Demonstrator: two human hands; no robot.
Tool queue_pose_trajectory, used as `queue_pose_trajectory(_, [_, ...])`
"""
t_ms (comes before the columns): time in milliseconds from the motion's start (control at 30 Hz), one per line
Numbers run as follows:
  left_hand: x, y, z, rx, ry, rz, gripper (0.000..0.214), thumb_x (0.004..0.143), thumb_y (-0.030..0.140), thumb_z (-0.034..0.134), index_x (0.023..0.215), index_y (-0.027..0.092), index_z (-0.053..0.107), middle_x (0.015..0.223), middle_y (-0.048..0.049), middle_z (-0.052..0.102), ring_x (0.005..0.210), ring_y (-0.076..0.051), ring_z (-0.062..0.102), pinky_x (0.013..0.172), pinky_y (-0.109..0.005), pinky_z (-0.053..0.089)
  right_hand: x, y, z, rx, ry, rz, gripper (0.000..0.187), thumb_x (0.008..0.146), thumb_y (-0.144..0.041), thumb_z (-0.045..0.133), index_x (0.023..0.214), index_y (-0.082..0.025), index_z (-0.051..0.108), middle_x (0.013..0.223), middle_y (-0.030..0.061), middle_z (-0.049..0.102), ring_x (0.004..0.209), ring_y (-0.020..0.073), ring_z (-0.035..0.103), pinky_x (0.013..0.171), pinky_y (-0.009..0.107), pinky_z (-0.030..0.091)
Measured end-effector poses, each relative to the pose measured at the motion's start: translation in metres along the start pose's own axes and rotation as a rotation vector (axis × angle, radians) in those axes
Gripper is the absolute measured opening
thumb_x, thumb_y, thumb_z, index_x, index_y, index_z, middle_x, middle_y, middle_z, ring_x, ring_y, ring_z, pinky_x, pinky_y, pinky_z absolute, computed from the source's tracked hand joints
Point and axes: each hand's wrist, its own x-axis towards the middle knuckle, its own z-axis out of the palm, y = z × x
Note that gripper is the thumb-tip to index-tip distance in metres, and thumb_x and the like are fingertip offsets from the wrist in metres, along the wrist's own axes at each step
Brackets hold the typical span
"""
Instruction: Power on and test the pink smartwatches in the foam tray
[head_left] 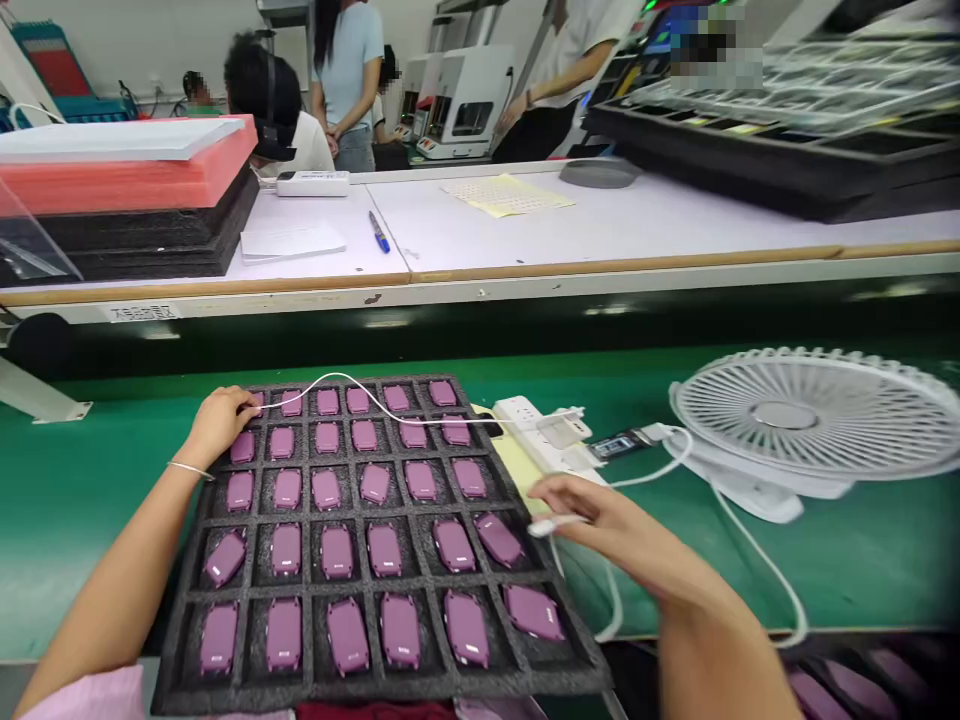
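Left hand [220, 422] at tray [382, 689] corner, pinching cable [332, 375] — right hand [604, 512] beside tray, gripping plug [553, 524].

I sit or stand at a green work surface [45, 520], and beyond it I face a long, pale raised shelf [637, 220] with a seam crossing its top, a brown edge [600, 263] along its front, and deep shade over the dark green strip [225, 345] below. Past the shelf I see a plain white wall [172, 40], boxy white machines [469, 110] near its middle, and a teal-and-red unit [56, 60] off to my left. Bright light whitens the shelf top, while a white support [30, 388] rises at my left.
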Motion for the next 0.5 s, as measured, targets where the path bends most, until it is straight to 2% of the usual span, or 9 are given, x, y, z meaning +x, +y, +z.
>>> queue_pose_trajectory(33, [0.002, -0.001, -0.002, 0.005, -0.019, 0.027, 0.016, 0.082, 0.029, 0.058, 0.089, 0.021, 0.070, 0.098, -0.0088, 0.071, 0.095, -0.028, 0.063, 0.090, -0.040, 0.047, 0.013, -0.010, 0.001, 0.041, -0.079, 0.009, 0.047, 0.068, -0.065, 0.075, 0.085, -0.021, 0.069, 0.082, 0.0076, 0.068, 0.077, 0.0273, 0.064, 0.070, 0.037, 0.053])
queue_pose_trajectory(100, [0.007, 0.000, -0.005, 0.074, -0.047, 0.071, 0.022, 0.078, 0.028, 0.061, 0.098, 0.021, 0.070, 0.105, -0.0107, 0.070, 0.101, -0.031, 0.061, 0.091, -0.042, 0.046, 0.040, -0.020, -0.003, 0.056, -0.139, -0.011, 0.051, 0.066, -0.068, 0.075, 0.084, -0.020, 0.070, 0.089, 0.0081, 0.069, 0.085, 0.0277, 0.063, 0.077, 0.037, 0.052])
queue_pose_trajectory(167, [0.011, 0.003, -0.008, 0.200, -0.081, 0.102, 0.030, 0.077, 0.027, 0.062, 0.106, 0.021, 0.068, 0.112, -0.0130, 0.068, 0.108, -0.034, 0.058, 0.091, -0.044, 0.046, 0.067, -0.020, -0.010, 0.021, -0.143, -0.037, 0.050, 0.068, -0.068, 0.072, 0.077, -0.020, 0.071, 0.087, 0.0074, 0.070, 0.086, 0.0274, 0.063, 0.080, 0.038, 0.050])
queue_pose_trajectory(267, [0.016, 0.006, -0.013, 0.299, -0.145, 0.138, 0.033, 0.077, 0.027, 0.060, 0.109, 0.021, 0.066, 0.112, -0.0132, 0.069, 0.109, -0.035, 0.058, 0.090, -0.043, 0.045, 0.105, -0.016, -0.020, 0.033, -0.103, -0.059, 0.049, 0.062, -0.066, 0.077, 0.073, -0.018, 0.070, 0.079, 0.0067, 0.070, 0.080, 0.0263, 0.065, 0.077, 0.038, 0.051])
queue_pose_trajectory(333, [0.019, 0.005, -0.018, 0.236, -0.168, 0.102, 0.035, 0.080, 0.033, 0.056, 0.112, 0.020, 0.065, 0.106, -0.0126, 0.071, 0.103, -0.033, 0.062, 0.088, -0.041, 0.046, 0.128, -0.015, -0.022, 0.069, -0.050, -0.089, 0.052, 0.063, -0.065, 0.075, 0.085, -0.018, 0.070, 0.083, 0.0075, 0.071, 0.082, 0.0263, 0.066, 0.080, 0.039, 0.052])
queue_pose_trajectory(400, [0.021, 0.001, -0.022, 0.095, -0.169, 0.008, 0.041, 0.085, 0.045, 0.047, 0.114, 0.020, 0.063, 0.104, -0.0115, 0.072, 0.096, -0.030, 0.065, 0.084, -0.038, 0.047, 0.146, -0.015, -0.021, 0.095, 0.013, -0.121, 0.057, 0.067, -0.066, 0.070, 0.098, -0.018, 0.068, 0.091, 0.0096, 0.072, 0.089, 0.0268, 0.067, 0.084, 0.040, 0.051])
queue_pose_trajectory(500, [0.024, -0.007, -0.025, -0.148, -0.177, -0.105, 0.056, 0.085, 0.062, 0.037, 0.107, 0.019, 0.065, 0.106, -0.0101, 0.072, 0.095, -0.028, 0.067, 0.081, -0.034, 0.049, 0.163, -0.013, -0.014, 0.083, 0.064, -0.159, 0.051, 0.069, -0.060, 0.070, 0.096, -0.017, 0.069, 0.102, 0.0124, 0.071, 0.096, 0.0286, 0.066, 0.088, 0.041, 0.051])
